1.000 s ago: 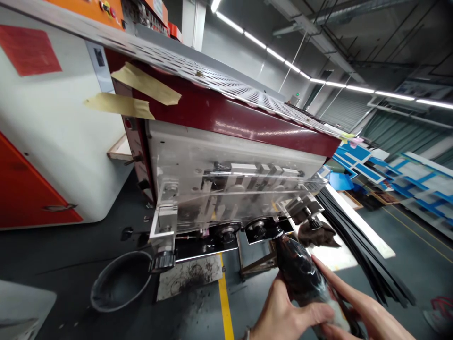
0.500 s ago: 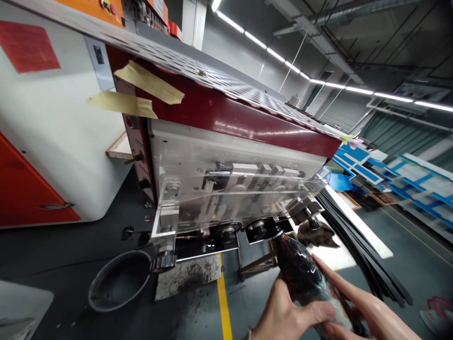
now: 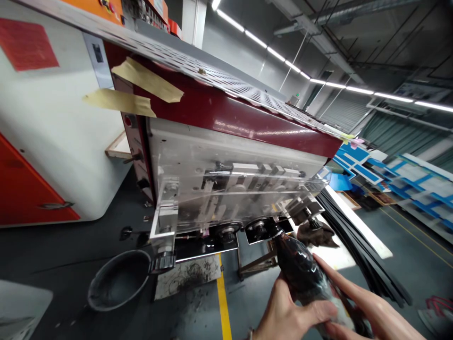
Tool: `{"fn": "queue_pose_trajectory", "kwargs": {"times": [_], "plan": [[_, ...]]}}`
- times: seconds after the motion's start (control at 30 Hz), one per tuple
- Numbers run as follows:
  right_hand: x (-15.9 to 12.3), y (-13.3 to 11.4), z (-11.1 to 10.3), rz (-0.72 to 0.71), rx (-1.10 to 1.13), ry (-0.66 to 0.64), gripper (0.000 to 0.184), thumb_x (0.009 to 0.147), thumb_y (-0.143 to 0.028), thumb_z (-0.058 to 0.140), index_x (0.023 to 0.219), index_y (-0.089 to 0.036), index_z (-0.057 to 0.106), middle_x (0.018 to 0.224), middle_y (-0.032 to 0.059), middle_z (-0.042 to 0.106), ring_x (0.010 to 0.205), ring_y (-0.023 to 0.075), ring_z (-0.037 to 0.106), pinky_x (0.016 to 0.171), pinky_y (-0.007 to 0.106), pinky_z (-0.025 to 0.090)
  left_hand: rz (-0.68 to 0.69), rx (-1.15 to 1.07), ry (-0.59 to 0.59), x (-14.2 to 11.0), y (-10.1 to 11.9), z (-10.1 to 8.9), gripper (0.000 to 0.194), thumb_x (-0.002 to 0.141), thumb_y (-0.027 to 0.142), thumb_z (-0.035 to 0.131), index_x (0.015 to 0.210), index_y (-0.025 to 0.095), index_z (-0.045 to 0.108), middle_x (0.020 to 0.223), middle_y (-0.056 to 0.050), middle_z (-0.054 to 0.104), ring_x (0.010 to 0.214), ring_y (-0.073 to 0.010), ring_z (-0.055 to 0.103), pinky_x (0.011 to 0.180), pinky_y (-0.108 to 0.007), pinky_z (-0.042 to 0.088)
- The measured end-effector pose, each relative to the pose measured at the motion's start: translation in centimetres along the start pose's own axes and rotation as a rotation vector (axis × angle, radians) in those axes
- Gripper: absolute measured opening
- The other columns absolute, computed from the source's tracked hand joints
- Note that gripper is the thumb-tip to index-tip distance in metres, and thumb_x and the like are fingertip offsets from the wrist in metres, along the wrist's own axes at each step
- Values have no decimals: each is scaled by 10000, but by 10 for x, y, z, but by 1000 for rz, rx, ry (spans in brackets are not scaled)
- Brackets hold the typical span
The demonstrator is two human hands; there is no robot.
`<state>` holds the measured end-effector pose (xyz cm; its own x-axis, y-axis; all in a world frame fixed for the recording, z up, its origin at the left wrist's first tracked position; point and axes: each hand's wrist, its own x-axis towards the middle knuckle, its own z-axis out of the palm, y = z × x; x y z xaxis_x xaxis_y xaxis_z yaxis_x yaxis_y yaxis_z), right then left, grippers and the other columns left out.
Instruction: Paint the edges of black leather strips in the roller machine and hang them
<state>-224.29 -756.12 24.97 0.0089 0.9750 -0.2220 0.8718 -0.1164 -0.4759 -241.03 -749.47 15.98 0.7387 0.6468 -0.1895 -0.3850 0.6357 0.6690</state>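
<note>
a machine (image 3: 269, 125) with a dark red panel spans the middle of the frame, under a perforated top. a white cabinet (image 3: 71, 118) with an orange-red door fills the upper left and left; blue-and-white racks (image 3: 417, 184) stand at right. long black strips (image 3: 354, 250) lie beside a white board (image 3: 375, 238), right of centre. a dark basin (image 3: 118, 283) sits on the floor at lower left, near a stained sheet (image 3: 191, 277). at lower right, the dark bottle (image 3: 304, 269) tilts, its neck up and left at a black tray (image 3: 288, 228); whether they touch i cannot tell. the left hand (image 3: 286, 311) is clamped round its left side, thumb across it; the right hand (image 3: 368, 302) grips its right side. a brown cloth (image 3: 318, 234) lies just behind the bottle. two yellowish tape strips (image 3: 148, 81) cross the machine's upper left corner.
</note>
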Motion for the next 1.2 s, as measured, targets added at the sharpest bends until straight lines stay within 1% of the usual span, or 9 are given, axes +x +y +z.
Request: {"fn": "queue_pose_trajectory", "kwargs": {"times": [0.2,0.27,0.37,0.43,0.57,0.77,0.9,1.07,1.2], "plan": [[-3,3,-1,-4,-29,-23,872,860,-468,644,1568,-301,164,1385,17,604,1077,255,691,871,234,560,2,9,15,0,-1,0,664,621,252,889,1204,113,602,1127,-102,728,1122,-322,639,1003,-429,487],[-4,5,-1,-18,-43,-4,872,855,-475,648,1567,-301,177,1392,15,598,1136,266,665,918,249,544,5,14,22,0,0,1,682,616,264,894,1212,113,598,1126,-105,726,1119,-321,639,993,-426,494],[-3,7,-1,-47,-50,2,856,862,-470,642,1568,-295,191,1470,20,517,1291,273,550,1028,265,467,18,13,5,0,1,2,661,619,255,886,1203,115,609,1123,-100,727,1122,-321,637,1005,-423,482],[-2,8,-2,-40,-45,-14,849,876,-470,625,1571,-292,172,1509,22,465,1319,266,521,1033,256,458,28,1,-20,0,3,3,643,628,239,874,1204,119,613,1134,-94,727,1142,-321,629,1026,-420,465],[-2,7,-4,-5,-36,-41,873,884,-472,620,1576,-304,115,1530,23,436,1270,253,571,979,226,498,12,35,21,0,6,5,670,620,230,877,1222,131,599,1175,-87,715,1186,-321,602,1053,-424,437],[-1,6,-6,9,-29,-55,895,879,-472,633,1577,-306,98,1541,27,421,1305,269,536,1025,262,475,18,46,-7,0,7,6,678,637,238,863,1247,142,584,1190,-77,709,1196,-323,593,1058,-424,430],[-2,7,-8,-4,0,-37,891,864,-450,663,1572,-325,138,1539,10,424,1312,273,529,1017,255,481,7,77,36,1,6,6,713,620,273,880,1254,141,580,1227,-88,693,1226,-332,570,1077,-433,417],[-1,8,-9,-17,12,-19,897,848,-422,691,1566,-351,158,1518,-7,455,1290,272,550,990,238,499,15,78,-2,2,8,6,744,612,297,882,1272,134,579,1236,-102,688,1234,-350,565,1081,-443,421],[-2,9,-9,-11,4,-10,898,853,-420,687,1567,-356,146,1523,-7,448,1282,267,559,987,238,502,15,81,17,2,8,7,728,618,282,878,1267,139,581,1226,-92,693,1226,-342,573,1074,-430,426]]}}
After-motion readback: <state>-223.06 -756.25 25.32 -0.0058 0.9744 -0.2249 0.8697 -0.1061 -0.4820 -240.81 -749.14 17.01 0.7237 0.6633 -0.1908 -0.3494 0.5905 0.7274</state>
